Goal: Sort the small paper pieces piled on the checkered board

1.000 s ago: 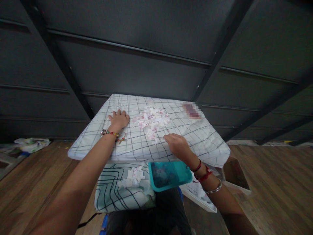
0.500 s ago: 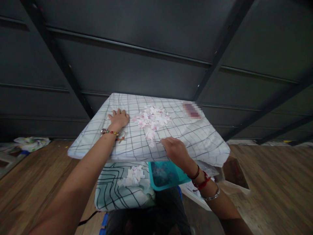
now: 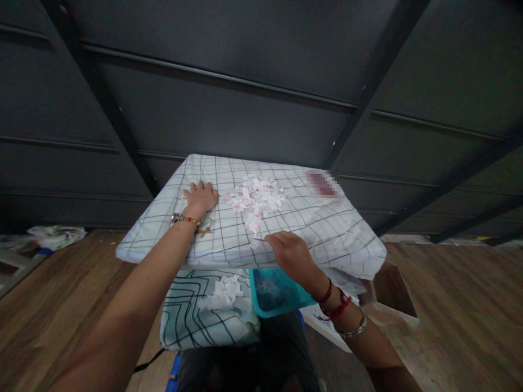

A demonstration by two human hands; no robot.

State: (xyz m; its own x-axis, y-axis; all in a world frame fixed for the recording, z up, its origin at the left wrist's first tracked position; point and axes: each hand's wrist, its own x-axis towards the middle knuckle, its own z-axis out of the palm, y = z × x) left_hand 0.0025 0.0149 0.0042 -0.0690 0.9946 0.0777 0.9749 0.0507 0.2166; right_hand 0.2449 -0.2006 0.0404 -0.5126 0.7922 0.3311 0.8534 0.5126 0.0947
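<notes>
My left hand (image 3: 202, 197) lies flat on the checked cloth (image 3: 327, 223), fingers spread, left of a heap of small white and pinkish paper-like scraps (image 3: 261, 193). At the near end of that heap is my right hand (image 3: 289, 249), with its fingers closed. A thin, dark, stick-like tool (image 3: 260, 239) juts left from its fingertips towards the nearest scraps; the rest of it is hidden in the hand, so I cannot tell its kind. Just below this hand, under the table's front edge, sits a teal plastic basin (image 3: 265, 314).
More white scraps (image 3: 224, 291) lie on a green patterned cushion (image 3: 192, 326) by my lap. A blurred-out reddish item (image 3: 322, 184) is at the table's back right. An open cardboard box (image 3: 394, 291) stands on the floor at right. A dark panelled wall (image 3: 229, 120) rises behind the table.
My right hand has shifted slightly left and the thin tool now shows at its fingertips. The left hand stays flat on the cloth. The whole view has moved slightly.
</notes>
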